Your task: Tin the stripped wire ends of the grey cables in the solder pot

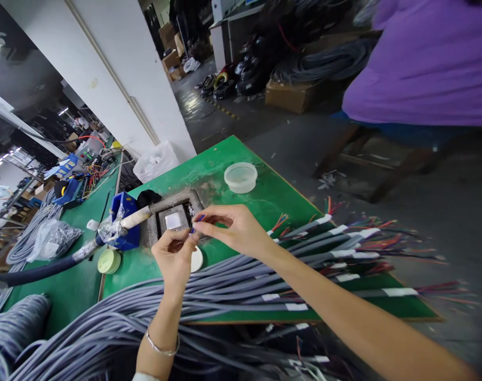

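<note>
Green table (278,198) bears grey cables (221,280), a tub (241,183); left hand (174,259) and right hand (235,227) pinch blue piece (200,217).

There is one left hand (175,256) and one right hand (233,230); between them, one blue piece (200,218); beyond, one tub (241,183); leftward, one blue bin (130,241), one tin (109,261).

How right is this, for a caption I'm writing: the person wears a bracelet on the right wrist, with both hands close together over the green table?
Not quite: the head view shows the bracelet on the left wrist. The left hand and right hand are close together over the green table.
</note>
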Action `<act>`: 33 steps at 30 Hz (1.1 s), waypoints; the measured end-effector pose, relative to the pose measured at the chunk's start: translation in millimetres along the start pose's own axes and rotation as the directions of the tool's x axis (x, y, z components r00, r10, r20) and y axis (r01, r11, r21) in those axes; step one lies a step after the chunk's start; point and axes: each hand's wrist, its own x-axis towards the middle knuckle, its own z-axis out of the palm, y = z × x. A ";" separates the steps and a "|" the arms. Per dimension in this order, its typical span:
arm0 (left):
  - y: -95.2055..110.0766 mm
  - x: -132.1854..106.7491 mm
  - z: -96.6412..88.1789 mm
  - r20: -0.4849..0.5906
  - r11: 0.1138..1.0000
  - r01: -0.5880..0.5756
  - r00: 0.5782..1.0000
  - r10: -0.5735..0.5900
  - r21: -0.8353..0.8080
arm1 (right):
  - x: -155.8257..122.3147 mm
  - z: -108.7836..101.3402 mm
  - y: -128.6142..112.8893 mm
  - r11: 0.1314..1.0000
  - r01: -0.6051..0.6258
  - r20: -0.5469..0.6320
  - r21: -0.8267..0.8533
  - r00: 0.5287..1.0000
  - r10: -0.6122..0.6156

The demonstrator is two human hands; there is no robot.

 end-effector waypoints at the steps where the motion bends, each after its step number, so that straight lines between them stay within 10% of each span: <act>1: -0.1 -0.5 0.2 -0.007 1.000 0.006 1.000 -0.006 0.003 | 0.0 -0.1 0.1 1.000 -0.002 -0.013 -0.008 1.000 0.002; 33: -1.2 2.5 -4.3 0.016 0.927 0.129 0.991 -0.131 -0.352 | -7.3 16.3 8.2 0.982 -0.062 0.005 0.181 0.998 0.062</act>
